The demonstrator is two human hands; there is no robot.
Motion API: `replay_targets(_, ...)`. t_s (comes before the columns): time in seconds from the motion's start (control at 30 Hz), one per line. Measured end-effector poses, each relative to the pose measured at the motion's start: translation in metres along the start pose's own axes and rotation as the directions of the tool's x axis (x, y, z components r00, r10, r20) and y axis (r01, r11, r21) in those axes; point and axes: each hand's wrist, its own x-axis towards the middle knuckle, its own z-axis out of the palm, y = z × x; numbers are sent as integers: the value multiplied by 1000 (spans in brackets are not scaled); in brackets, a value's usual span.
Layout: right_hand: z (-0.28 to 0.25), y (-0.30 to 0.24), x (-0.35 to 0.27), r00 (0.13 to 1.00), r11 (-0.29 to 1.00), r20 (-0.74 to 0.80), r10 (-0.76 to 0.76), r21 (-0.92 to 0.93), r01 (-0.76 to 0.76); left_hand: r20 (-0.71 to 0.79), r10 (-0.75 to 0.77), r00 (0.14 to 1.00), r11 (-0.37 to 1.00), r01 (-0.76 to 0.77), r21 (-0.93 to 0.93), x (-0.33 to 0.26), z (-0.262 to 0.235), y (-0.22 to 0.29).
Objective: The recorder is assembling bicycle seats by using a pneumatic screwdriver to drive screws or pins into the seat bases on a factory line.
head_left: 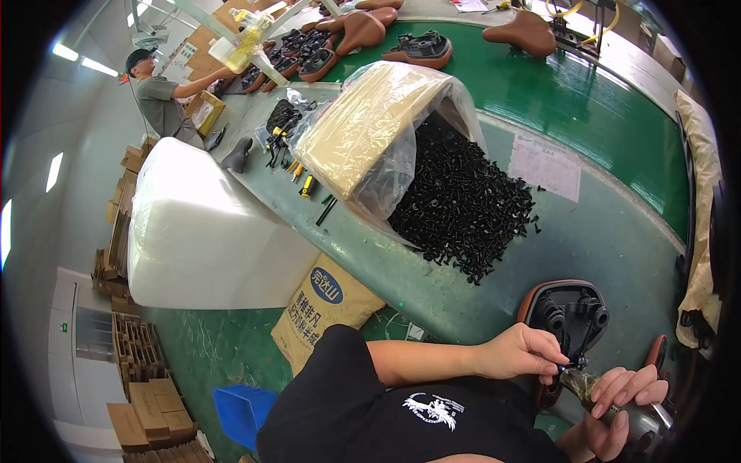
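Note:
My left hand is closed, thumb and fingers pinched at the small blue tip of a thick, worn tool that looks like a power screwdriver. Any small part between those fingertips is too small to make out. Around the tool's body wraps my right hand, its fingers curled. Just beyond my left hand a bicycle saddle lies upside down, showing its black underside and a brown rim. The tool's tip is over the saddle's near part, and my hands hide some of it.
A heap of black screws spills from a plastic-lined carton on the green bench. Small hand tools lie left of it. Brown saddles sit along the far green belt. A co-worker reaches in at far left.

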Motion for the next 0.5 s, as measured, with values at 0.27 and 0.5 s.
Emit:
replay_targets(0.27,3,-7,-8,996,998,-72,-55,-20,54,15,126,992,971,-127,205,5,8,0)
replay_targets(0.5,-20,19,-24,969,975,-132,-211,35,217,30,-137,990,989,135,54,11,6,13)
